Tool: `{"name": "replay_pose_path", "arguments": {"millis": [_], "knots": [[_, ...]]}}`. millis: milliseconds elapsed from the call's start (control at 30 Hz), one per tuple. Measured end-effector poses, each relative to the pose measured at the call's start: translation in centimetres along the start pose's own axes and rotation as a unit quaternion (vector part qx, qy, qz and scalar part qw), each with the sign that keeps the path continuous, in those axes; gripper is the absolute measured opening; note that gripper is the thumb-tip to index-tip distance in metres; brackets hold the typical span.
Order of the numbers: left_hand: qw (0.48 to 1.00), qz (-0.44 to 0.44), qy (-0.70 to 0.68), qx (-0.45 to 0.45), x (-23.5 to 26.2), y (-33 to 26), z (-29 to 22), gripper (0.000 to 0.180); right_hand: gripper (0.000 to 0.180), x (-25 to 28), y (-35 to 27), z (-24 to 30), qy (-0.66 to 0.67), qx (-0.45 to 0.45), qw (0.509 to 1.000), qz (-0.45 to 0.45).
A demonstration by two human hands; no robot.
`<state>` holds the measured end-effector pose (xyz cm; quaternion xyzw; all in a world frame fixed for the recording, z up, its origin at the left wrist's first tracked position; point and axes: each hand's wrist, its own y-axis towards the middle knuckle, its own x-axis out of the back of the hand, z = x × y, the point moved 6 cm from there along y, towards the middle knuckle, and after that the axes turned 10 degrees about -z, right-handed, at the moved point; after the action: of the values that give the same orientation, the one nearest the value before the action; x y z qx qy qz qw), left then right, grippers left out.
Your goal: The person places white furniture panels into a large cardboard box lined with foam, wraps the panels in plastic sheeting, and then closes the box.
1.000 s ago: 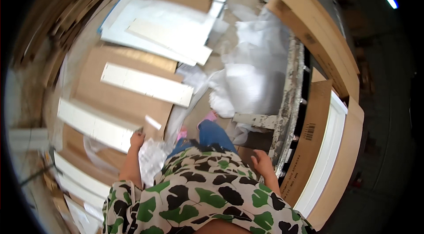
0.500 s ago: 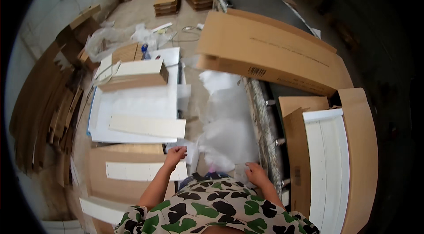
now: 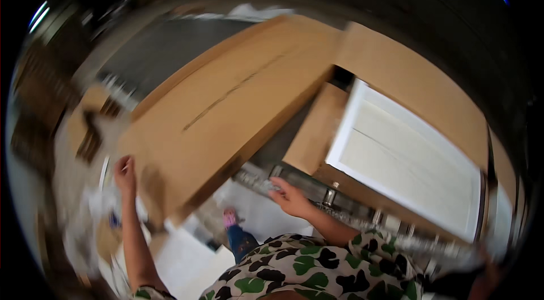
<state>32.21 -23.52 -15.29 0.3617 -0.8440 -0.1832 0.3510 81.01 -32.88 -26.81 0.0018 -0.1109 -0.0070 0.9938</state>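
Sitting bent and close together, the fingers (image 3: pixel 125 159) of the left hand (image 3: pixel 125 173) are right at the left end of a long cardboard piece (image 3: pixel 243 96); whether they pinch its edge or only stand in front of it, I cannot tell. On the near side of the long cardboard piece, the right hand (image 3: pixel 292 199) has its fingers loosely apart and slightly bent, with nothing seen between them.

Next to that hand, a metal rail (image 3: pixel 340 218) runs rightward, also on the near side of the long cardboard piece. Right of the piece, and meeting its far right corner, is an open carton (image 3: pixel 419 67); in it lies a white tray-like panel (image 3: pixel 408 158) with a raised rim, tilted in the view.

Below the long cardboard piece are pale wrapping sheet (image 3: pixel 263 206), a pink shoe (image 3: pixel 230 218), a leg in blue jeans (image 3: pixel 242 241) and the leaf-patterned shirt (image 3: pixel 294 271). White boards (image 3: pixel 181 260) lie below its left end, with blurred clear plastic (image 3: pixel 85 215) farther left. Beyond its far edge stretches a dark flat surface (image 3: pixel 175 50).
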Motion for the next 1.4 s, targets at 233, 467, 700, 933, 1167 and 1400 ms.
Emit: {"name": "replay_pose_path", "arguments": {"millis": [233,467,700,933,1167,1400], "knots": [[0.924,0.084,0.234,-0.291,-19.1,19.3,3.5,0.061,0.071,-7.8,7.1,3.0,0.058,-0.108,0.964,-0.234],[0.885,0.335,0.184,-0.267,-30.5,20.7,5.6,0.051,0.089,-14.4,8.5,5.2,-0.069,-0.029,0.945,-0.318],[0.918,0.321,0.142,-0.184,-27.1,29.3,16.7,0.051,0.081,-19.9,19.7,4.5,-0.070,0.124,0.951,-0.273],[0.908,0.353,0.156,-0.161,-24.6,31.1,23.8,0.028,0.037,-14.7,29.7,10.3,-0.016,0.163,0.971,-0.175],[0.924,0.364,-0.037,0.111,-28.3,17.4,6.5,0.030,0.045,-4.9,9.7,-2.4,0.041,-0.064,0.875,-0.478],[0.929,0.297,-0.113,0.190,-23.8,9.4,0.5,0.024,0.052,-5.8,14.6,1.3,0.327,-0.145,0.871,-0.337]]}}
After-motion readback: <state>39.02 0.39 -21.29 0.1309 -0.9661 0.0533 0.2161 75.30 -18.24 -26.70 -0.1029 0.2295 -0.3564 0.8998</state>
